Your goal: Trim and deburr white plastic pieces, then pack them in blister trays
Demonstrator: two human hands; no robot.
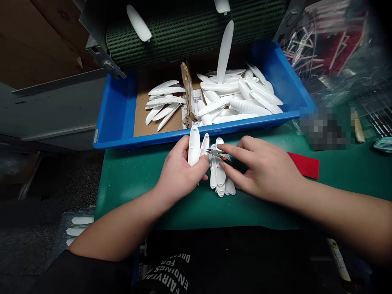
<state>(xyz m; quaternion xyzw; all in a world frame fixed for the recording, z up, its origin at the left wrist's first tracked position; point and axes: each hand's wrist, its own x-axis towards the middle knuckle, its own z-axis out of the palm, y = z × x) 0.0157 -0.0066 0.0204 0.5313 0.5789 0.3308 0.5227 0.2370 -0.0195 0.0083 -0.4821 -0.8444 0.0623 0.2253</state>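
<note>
My left hand (180, 171) is closed around two long white plastic shells (194, 143), held upright over the green mat (128, 179). My right hand (260, 167) grips small cutting pliers (218, 154) with an orange handle, their tip touching the held shells. Under both hands lies a small stack of the same white shells (221, 183). Behind them a blue bin (113, 118) holds many more shells, split by a cardboard divider (187, 94) into a left pile (165, 102) and a bigger right pile (241, 98).
A dark green ribbed conveyor (190, 32) slopes down into the bin, with white shells on it (139, 22). A red card (304, 164) lies on the mat to the right. Clear plastic bags (333, 45) fill the upper right. A tray of shells (76, 228) sits low at left.
</note>
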